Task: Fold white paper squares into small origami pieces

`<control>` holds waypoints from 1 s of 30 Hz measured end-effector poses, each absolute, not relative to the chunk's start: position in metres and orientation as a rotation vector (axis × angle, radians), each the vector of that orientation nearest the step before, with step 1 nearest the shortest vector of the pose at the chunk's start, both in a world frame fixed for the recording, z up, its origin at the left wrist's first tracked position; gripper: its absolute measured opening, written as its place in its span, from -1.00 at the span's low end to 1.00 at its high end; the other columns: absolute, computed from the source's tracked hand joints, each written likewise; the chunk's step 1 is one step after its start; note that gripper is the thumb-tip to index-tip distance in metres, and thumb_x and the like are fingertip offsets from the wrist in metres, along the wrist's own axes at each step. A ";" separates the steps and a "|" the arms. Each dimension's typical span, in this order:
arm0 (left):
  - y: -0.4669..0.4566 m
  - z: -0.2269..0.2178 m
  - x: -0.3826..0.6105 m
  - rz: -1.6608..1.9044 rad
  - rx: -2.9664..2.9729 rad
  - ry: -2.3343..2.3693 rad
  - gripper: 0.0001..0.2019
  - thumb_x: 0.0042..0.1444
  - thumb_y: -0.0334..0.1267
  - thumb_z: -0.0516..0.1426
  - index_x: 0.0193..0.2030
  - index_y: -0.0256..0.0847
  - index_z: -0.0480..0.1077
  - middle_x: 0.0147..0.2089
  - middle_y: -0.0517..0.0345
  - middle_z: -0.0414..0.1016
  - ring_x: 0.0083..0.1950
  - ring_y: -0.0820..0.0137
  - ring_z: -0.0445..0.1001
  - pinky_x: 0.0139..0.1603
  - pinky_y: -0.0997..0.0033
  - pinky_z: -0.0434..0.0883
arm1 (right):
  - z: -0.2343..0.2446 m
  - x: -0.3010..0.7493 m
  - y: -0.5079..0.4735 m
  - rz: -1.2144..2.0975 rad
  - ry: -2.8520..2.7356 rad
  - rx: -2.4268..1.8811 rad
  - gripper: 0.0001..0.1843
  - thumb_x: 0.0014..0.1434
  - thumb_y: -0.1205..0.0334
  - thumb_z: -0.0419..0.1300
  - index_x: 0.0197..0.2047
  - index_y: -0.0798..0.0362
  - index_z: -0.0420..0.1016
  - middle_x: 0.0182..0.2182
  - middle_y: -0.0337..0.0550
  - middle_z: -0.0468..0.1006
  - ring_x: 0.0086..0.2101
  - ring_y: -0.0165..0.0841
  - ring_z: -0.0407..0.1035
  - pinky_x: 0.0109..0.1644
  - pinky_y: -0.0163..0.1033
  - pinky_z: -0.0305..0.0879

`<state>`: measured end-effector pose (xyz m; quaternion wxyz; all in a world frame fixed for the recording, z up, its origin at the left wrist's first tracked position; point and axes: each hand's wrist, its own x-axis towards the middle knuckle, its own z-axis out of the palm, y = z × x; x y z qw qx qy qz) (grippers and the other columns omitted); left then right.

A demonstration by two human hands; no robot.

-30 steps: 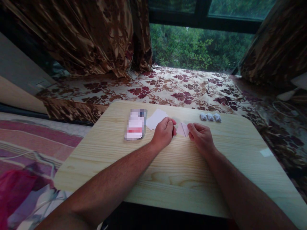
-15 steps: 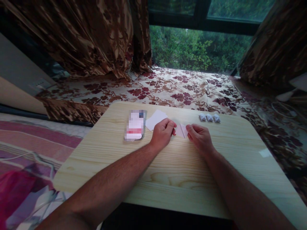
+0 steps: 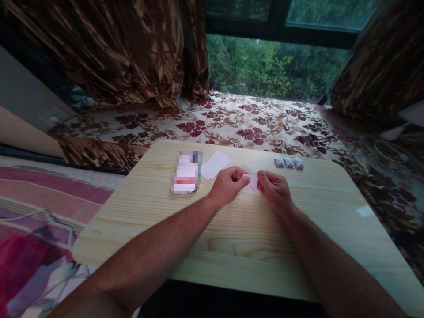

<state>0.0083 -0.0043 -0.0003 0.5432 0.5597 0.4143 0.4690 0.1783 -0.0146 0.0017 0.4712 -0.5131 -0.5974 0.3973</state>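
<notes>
A small pale pink folded paper [image 3: 251, 182] lies near the middle of the light wooden table [image 3: 238, 234]. My left hand [image 3: 228, 187] pinches its left edge with curled fingers. My right hand [image 3: 274, 189] pinches its right edge, fingers bent over it. The two hands almost touch, and most of the paper is hidden between them.
A stack of white paper squares [image 3: 215, 165] lies just left of my hands, beside a blurred packet [image 3: 186, 172]. Three small folded paper pieces [image 3: 289, 162] sit in a row at the far right. A white scrap [image 3: 363, 211] rests near the right edge. Floral bedding and curtains surround the table.
My hands have drawn closer together over the pink paper, which now shows less of its surface than before. The left hand's fingers have slid right onto it.
</notes>
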 end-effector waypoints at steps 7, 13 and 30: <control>-0.002 -0.004 0.007 1.175 1.339 1.056 -0.80 0.04 -0.15 0.24 -0.35 -0.25 0.42 -0.56 0.32 0.32 -0.54 0.56 0.23 -0.51 0.53 0.14 | -0.005 0.178 -0.008 1.041 -1.168 -1.191 -0.89 0.05 0.33 0.08 -0.37 0.04 0.43 -0.67 -0.35 0.37 -0.67 -0.49 0.10 -0.64 -0.36 -0.04; 0.000 -0.006 0.006 1.236 1.295 1.055 -0.79 0.02 -0.25 0.23 -0.19 -0.24 0.47 -0.55 0.34 0.29 -0.54 0.56 0.23 -0.51 0.53 0.15 | -0.004 0.178 -0.009 0.981 -1.212 -1.217 -0.84 0.05 0.32 0.09 -0.33 0.08 0.49 -0.58 -0.26 0.50 -0.66 -0.50 0.22 -0.62 -0.36 0.06; 0.000 -0.007 0.007 1.244 1.361 1.054 -0.71 0.04 -0.30 0.19 -0.06 -0.26 0.45 -0.45 0.26 0.40 -0.48 0.49 0.45 -0.44 0.49 0.39 | 0.002 0.171 -0.015 1.075 -1.327 -1.182 -0.65 -0.01 0.08 0.38 -0.20 0.10 0.52 -0.51 -0.22 0.56 -0.55 -0.43 0.37 -0.54 -0.34 0.23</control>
